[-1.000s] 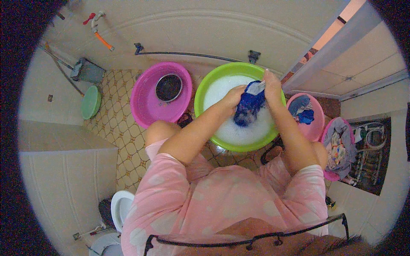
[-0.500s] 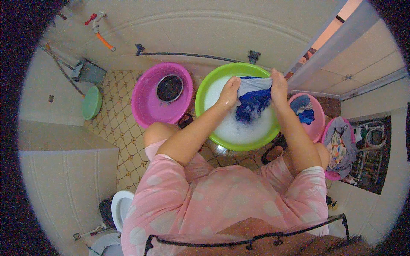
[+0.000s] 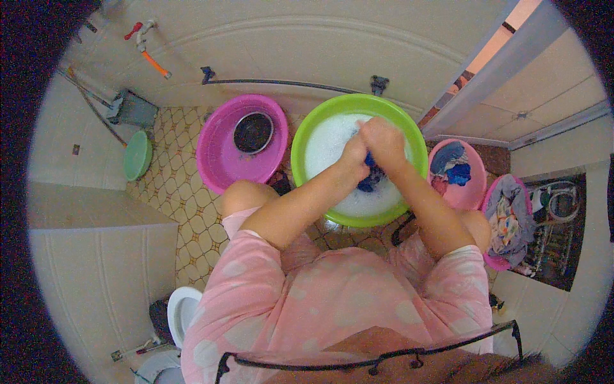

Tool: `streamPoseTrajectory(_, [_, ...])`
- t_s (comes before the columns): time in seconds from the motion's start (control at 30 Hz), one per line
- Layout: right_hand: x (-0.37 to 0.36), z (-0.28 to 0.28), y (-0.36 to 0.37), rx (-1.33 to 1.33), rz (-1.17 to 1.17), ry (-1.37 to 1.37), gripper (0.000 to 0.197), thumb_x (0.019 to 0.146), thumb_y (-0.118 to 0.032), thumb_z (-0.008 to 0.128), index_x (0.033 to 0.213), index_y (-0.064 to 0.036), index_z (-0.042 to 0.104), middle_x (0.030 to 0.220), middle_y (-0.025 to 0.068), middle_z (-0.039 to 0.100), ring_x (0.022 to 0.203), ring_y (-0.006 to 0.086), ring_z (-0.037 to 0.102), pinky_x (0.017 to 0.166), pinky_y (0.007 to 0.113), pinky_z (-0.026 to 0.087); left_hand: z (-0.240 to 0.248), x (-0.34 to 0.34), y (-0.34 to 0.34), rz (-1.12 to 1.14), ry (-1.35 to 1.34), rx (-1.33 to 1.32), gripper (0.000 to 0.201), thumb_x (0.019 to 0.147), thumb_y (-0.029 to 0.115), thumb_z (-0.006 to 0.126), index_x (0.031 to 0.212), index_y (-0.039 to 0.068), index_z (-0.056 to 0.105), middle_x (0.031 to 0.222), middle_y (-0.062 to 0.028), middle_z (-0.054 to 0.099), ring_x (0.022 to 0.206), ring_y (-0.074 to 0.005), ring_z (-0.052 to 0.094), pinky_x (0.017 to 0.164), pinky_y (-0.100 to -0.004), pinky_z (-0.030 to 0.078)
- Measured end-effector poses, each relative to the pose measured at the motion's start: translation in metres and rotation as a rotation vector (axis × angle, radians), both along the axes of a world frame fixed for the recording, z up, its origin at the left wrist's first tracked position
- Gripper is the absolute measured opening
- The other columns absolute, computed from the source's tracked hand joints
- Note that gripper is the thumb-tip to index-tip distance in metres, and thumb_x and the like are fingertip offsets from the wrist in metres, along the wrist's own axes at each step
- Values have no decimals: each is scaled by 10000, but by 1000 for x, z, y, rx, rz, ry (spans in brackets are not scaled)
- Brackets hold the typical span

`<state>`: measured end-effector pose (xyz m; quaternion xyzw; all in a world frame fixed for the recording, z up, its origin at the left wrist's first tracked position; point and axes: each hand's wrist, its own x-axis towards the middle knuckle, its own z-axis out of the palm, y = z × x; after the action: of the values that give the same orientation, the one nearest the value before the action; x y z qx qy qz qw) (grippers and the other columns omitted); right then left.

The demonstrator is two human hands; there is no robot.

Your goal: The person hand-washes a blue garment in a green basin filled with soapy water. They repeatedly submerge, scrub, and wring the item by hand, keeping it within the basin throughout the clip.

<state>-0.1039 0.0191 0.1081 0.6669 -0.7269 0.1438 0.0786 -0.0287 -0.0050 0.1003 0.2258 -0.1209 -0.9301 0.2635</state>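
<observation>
A green basin (image 3: 306, 192) holds white, foamy water. Over it, my left hand (image 3: 354, 155) and my right hand (image 3: 384, 141) are closed and pressed together, the right one slightly higher and across the left. Between them they grip a dark blue garment (image 3: 369, 182), which hangs bunched down into the suds. Most of the cloth is hidden by my hands, so its kind cannot be made out.
On the left stands a magenta basin (image 3: 220, 168) with a dark round pan (image 3: 253, 133) inside. To the right are a pink basin (image 3: 472, 192) with blue clothes and a laundry-filled tub (image 3: 508, 224). A tap (image 3: 144, 35) juts from the wall; a toilet (image 3: 182, 310) is lower left.
My hands have come together from holding the garment stretched apart. The right hand moved left and down; the cloth is now bunched and mostly hidden.
</observation>
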Motion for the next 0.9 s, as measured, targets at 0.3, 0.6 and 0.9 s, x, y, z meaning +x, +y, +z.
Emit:
streamPoseTrajectory(0.3, [41, 21, 23, 59, 6, -31, 310, 831, -277, 460, 946, -4, 549, 715, 140, 581, 614, 263, 587, 491, 371, 479, -3, 7, 2, 4, -821, -847, 237, 865, 318, 437, 901, 114, 552, 889, -61, 594, 837, -193, 561, 757, -362, 440])
streamPoseTrajectory(0.6, [-41, -2, 4, -150, 16, -518, 328, 850, -332, 438, 809, -59, 614, 833, 138, 605, 768, 278, 568, 659, 358, 447, 24, 12, -7, -135, -90, 52, 301, 872, 354, 419, 1002, 100, 513, 963, -102, 588, 829, -263, 582, 771, -415, 461])
streamPoseTrajectory(0.9, [-45, 21, 26, 319, 211, -1373, 259, 799, -331, 562, 721, -85, 541, 673, -48, 450, 657, 74, 400, 590, 227, 306, 29, 47, -26, -101, -315, -488, 239, 856, 319, 474, 891, 93, 544, 887, -66, 590, 816, -172, 570, 724, -312, 450])
